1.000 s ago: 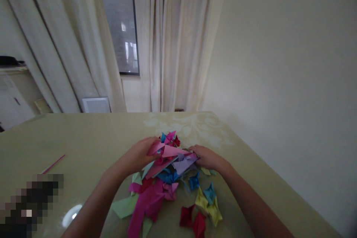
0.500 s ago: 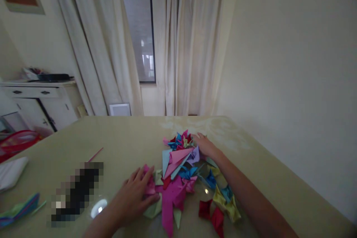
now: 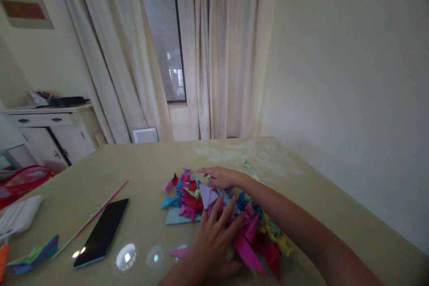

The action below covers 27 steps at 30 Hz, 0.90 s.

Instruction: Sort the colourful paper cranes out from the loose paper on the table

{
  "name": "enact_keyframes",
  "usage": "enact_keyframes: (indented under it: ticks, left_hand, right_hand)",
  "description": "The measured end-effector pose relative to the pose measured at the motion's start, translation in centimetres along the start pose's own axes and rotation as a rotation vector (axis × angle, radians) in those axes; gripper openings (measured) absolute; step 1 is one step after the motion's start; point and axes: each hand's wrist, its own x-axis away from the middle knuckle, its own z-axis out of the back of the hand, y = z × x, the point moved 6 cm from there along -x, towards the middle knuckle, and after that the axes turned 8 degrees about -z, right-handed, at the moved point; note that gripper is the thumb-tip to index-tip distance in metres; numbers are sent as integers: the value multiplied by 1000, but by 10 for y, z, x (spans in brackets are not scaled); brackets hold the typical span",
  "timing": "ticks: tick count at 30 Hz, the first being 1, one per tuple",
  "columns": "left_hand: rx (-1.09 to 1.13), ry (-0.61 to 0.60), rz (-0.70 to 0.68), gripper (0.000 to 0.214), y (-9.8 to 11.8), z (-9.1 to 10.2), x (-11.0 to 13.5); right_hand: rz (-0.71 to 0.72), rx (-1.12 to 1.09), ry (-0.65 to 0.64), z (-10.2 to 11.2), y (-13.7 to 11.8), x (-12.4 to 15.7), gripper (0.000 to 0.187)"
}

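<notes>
L hand (image 3: 212, 237) has fingers spread, laid on the paper pile (image 3: 192, 204); R hand (image 3: 223, 178) is along its far side, index out, others curled, can't tell if they pinch anything. I'd use light pressure so folds don't crush & move pcs w/ flat fingers. Green bit (image 3: 247, 164) sits apart, beyond R wrist; pale-blue sheet (image 3: 177, 218) is left of L fingertips

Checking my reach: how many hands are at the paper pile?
2: left hand spread over the near side of the paper pile, right hand at its far edge.
</notes>
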Motion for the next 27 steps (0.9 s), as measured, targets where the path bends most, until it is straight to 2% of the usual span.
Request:
enact_keyframes:
  ticks: [3, 5, 6, 7, 9, 10, 12, 14, 16, 19, 22, 25, 27]
  left_hand:
    - [-19, -4, 0, 100, -17, 27, -25]
    - [-64, 14, 47, 99, -40, 43, -38]
    - [-87, 17, 85, 101, -55, 50, -43]
    - [-109, 16, 140, 101, -72, 55, -47]
    - [-126, -23, 264, 97, -107, 57, -52]
    - [-122, -44, 332, 95, -125, 56, -52]
    - [-76, -116, 449, 94, -155, 48, -48]
    - [-34, -174, 465, 93, -172, 41, -41]
    - [-28, -181, 424, 83, -175, 41, -31]
    - [-14, -129, 353, 69, -160, 55, -8]
    - [-50, -43, 321, 69, -141, 72, 23]
    - [-172, 65, 432, 76, -136, 76, 68]
    - [-171, 89, 521, 82, -135, 66, 98]
  right_hand:
    - [-174, 31, 158, 39, 8, 55, 57]
    - [-326, 71, 235, 58, 12, 103, 54]
    - [-385, 90, 241, 60, 12, 128, 59]
    - [-425, 98, 232, 58, 8, 152, 67]
    - [-454, 61, 164, 38, -3, 192, 86]
    - [-445, 37, 111, 23, -10, 207, 94]
    - [-407, 40, 46, -5, -20, 225, 100]
    - [-407, 86, 47, -24, -16, 229, 100]
    - [-474, 135, 98, -28, 2, 222, 100]
    - [-640, 177, 188, -16, 45, 202, 100]
    - [-722, 200, 224, -1, 79, 171, 89]
    - [-674, 205, 224, 7, 89, 132, 73]
    - [-610, 195, 224, 6, 86, 103, 66]
